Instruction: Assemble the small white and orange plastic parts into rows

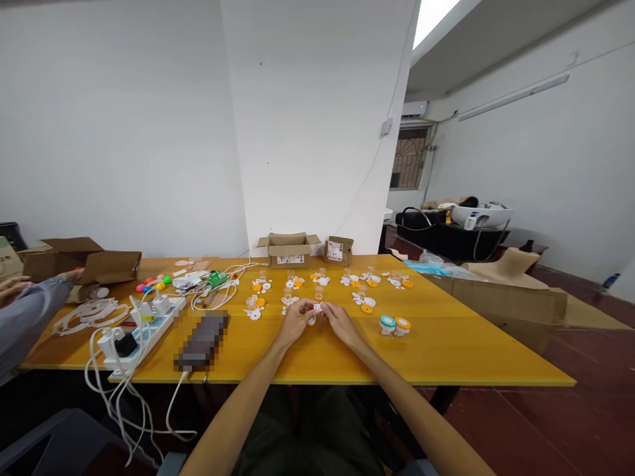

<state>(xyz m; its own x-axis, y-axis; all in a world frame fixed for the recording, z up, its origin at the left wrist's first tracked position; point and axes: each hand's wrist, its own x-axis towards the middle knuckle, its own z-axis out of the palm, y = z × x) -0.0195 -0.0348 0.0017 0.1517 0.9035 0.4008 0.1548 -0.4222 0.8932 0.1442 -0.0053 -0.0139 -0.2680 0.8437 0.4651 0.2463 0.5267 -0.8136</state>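
Close together over the middle of the table, my left hand (pixel 296 318) and my right hand (pixel 338 320) are both closed at the fingertips on a small white plastic piece with dark holes (pixel 317 307). Its exact kind is too small to make out. Just under my left fingers lies an orange part (pixel 312 322), mostly covered. A clear cup (pixel 319 291) stands beyond my hands. To the left of them are more small white pieces (pixel 288 301), and to the right lie an orange ring (pixel 366 309) and white discs. Two lidded clear jars, one with a teal lid (pixel 387 322), one with an orange lid (pixel 403 323), stand right of my hands.
Several clusters of cups and orange and white parts cross the table (pixel 471 357). Two cardboard boxes, one open (pixel 289 251), stand against the wall. Left are a phone-like dark device (pixel 202 340), a power strip (pixel 149 334) with cables, and another person's sleeve (pixel 34 317).
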